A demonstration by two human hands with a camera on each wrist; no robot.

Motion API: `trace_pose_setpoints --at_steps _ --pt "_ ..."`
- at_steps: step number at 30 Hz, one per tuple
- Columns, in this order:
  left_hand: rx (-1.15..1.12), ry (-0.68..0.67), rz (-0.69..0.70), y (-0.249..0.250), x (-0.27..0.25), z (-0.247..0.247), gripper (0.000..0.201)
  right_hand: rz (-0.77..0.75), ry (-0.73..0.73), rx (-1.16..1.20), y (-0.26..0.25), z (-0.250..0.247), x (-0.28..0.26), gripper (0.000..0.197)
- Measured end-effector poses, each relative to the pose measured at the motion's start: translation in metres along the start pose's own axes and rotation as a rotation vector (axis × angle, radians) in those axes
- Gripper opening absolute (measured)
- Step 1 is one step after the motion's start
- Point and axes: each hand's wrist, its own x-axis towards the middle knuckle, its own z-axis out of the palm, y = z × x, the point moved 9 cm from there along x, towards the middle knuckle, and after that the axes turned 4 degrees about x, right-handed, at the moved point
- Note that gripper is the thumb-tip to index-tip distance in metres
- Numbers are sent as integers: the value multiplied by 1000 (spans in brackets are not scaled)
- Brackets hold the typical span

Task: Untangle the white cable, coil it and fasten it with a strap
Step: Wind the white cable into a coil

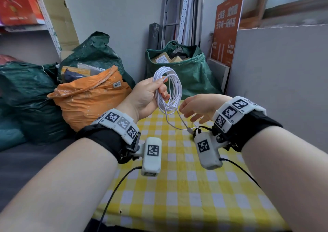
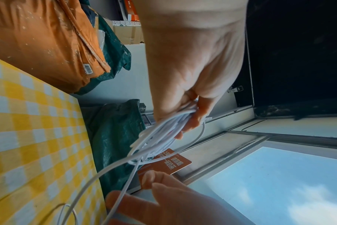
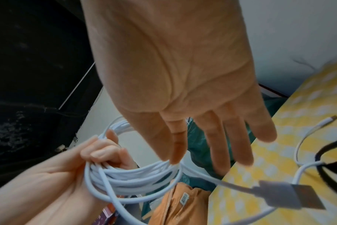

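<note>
Three bags are seen behind the table. An open green sack at 12 o'clock is filled with cardboard parcels. An orange bag at 10 o'clock is closed at the mouth, its contents hidden. A second green bag behind it is packed with parcels.

One white cable is counted, wound into several loops; the exact number cannot be told. One black strap is laid on the yellow checked tablecloth, at 3 o'clock in the right wrist view.

The coil is gripped by the left hand, fingers curled round the bundled strands at the coil's 9 o'clock side, raised above the table's far edge. The right hand is held at 4 o'clock of the coil, fingers spread and nearly straight, nothing grasped. A loose tail is trailed from the coil down to the cloth, its USB plug hanging beneath the right palm.
</note>
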Motion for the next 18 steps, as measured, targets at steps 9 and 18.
trace_pose_setpoints --at_steps 9,18 --pt "-23 -16 -52 -5 -3 0 17 -179 -31 440 -14 3 -5 27" --pt "-88 -121 -123 -9 -6 12 19 -294 154 483 -23 -11 -4 18"
